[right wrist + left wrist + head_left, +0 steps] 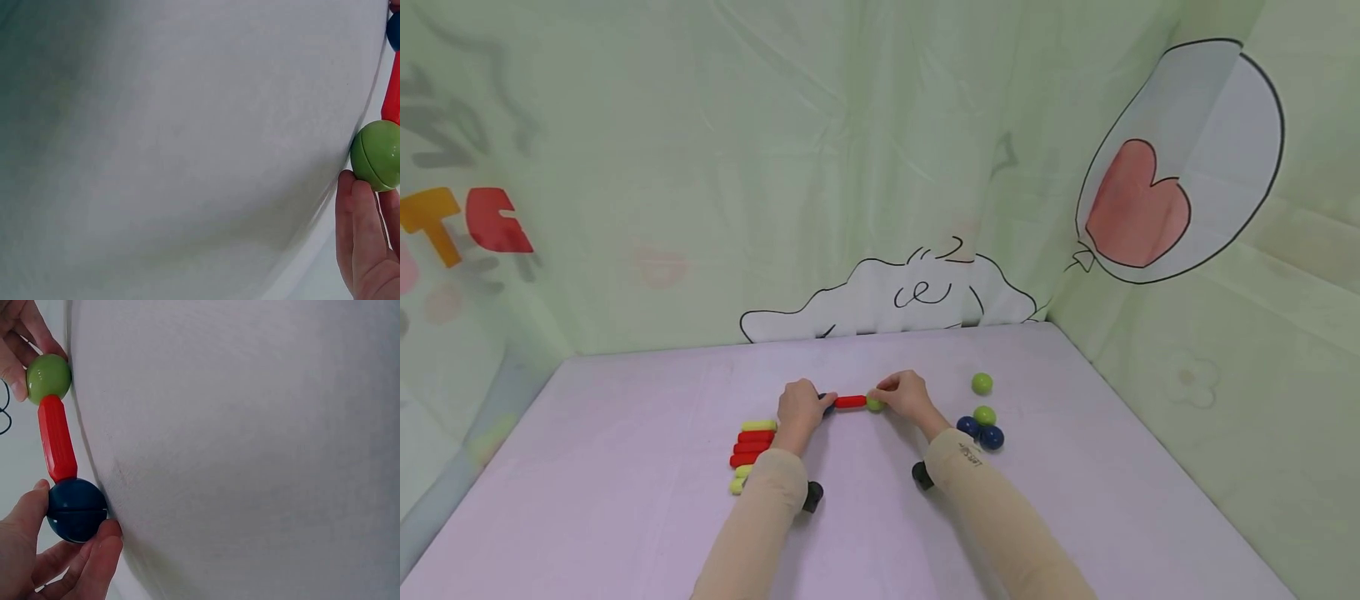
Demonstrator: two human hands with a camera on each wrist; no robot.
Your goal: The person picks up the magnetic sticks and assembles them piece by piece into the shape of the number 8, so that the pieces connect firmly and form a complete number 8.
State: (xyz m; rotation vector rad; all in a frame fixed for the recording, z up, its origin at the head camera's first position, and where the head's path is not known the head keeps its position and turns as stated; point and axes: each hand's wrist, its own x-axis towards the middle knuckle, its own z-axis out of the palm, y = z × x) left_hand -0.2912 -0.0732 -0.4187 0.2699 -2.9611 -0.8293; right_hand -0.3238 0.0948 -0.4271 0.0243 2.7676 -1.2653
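Both my arms in tan sleeves reach out from the bottom of the head view, over the pale purple worktop. My left hand pinches a dark blue plastic ball between thumb and curled fingers. A short red plastic stick joins on to that blue ball. At the stick's other end sits a shiny green plastic ball, and my right hand pinches this green ball with its fingertips. So the three pieces make one little line, blue ball, red stick, green ball, held between my two hands just above the worktop, near its middle.

By my left arm lies a small row of more sticks, side by side. Some are red and some are yellow-green. To the right of my right hand, a bit apart, are four loose balls. One green ball lies alone, farther back. Another green ball touches two dark blue balls in a little bunch.

Behind the worktop hangs a light green sheet with a drawing of a balloon that has a red heart on it.
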